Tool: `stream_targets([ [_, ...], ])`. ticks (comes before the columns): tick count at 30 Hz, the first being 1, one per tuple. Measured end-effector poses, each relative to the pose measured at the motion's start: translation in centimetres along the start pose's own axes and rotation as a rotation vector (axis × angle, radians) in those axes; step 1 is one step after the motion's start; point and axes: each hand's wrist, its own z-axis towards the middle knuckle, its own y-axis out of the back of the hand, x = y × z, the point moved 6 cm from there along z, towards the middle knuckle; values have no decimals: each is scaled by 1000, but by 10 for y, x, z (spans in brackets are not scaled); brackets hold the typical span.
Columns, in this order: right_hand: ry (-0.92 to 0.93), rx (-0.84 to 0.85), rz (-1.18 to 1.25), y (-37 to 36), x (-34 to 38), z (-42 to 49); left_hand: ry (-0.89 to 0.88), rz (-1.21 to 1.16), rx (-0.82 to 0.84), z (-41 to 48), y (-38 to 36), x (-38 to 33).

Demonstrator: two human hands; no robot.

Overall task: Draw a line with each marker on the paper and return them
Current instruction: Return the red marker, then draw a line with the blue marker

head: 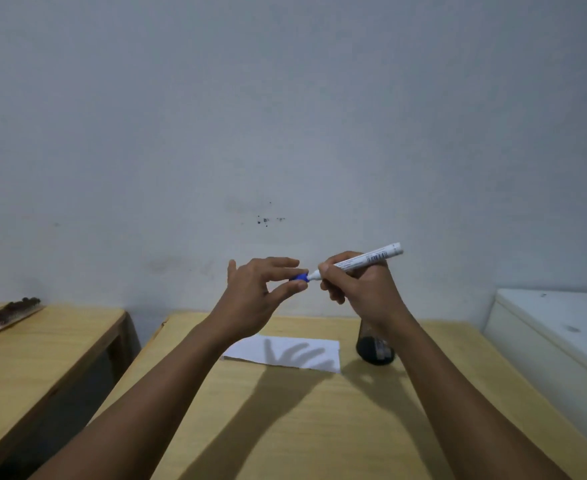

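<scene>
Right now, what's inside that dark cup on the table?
The dark cup holds pale stick shapes, probably more markers. The right hand, gripping a white marker, covers its top, so a count isn't possible.

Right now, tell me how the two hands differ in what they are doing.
The right hand wraps the marker barrel in a closed grip; the left hand only pinches the blue cap between thumb and fingertip, its other fingers spread. The right hand sits above the dark pen holder, the left above the paper. Both are raised off the table.
</scene>
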Motion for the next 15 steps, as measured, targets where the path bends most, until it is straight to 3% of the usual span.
stream_targets([
  [5, 17, 6, 21, 24, 30, -19, -165, 15, -51, 2, -4, -57],
  [11, -107, -33, 109, 41, 44, -35, -385, 330, -187, 1, -6, -93],
  [15, -236, -335, 75, 60, 32, -39, -318, 339, -184, 15, -6, -108],
])
